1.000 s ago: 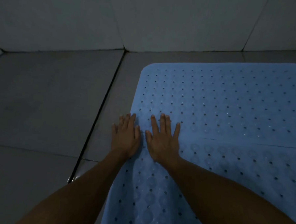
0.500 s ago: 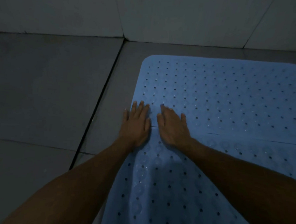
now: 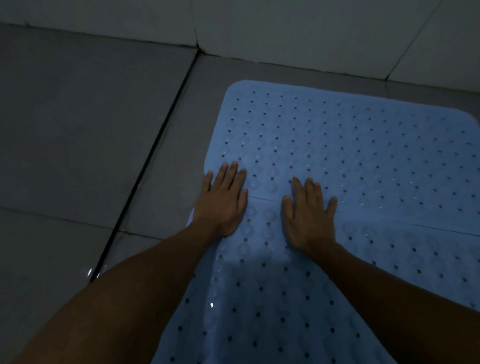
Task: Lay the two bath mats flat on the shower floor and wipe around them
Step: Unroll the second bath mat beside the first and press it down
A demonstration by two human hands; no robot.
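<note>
Single head view, steeply down and forward, close above the shower floor (image 3: 69,134).

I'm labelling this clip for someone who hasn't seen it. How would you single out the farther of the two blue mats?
Start at the tiled wall across the top, then drop to the grey floor. The far mat lies nearest that wall, past the seam both hands straddle. Unlike the near mat, it shows two rounded corners.

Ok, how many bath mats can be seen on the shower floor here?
2. The far mat lies flat toward the wall; the near mat runs toward the camera, meeting it at a seam. Left hand and right hand press flat across that seam. Both mats are partly cut off.
</note>
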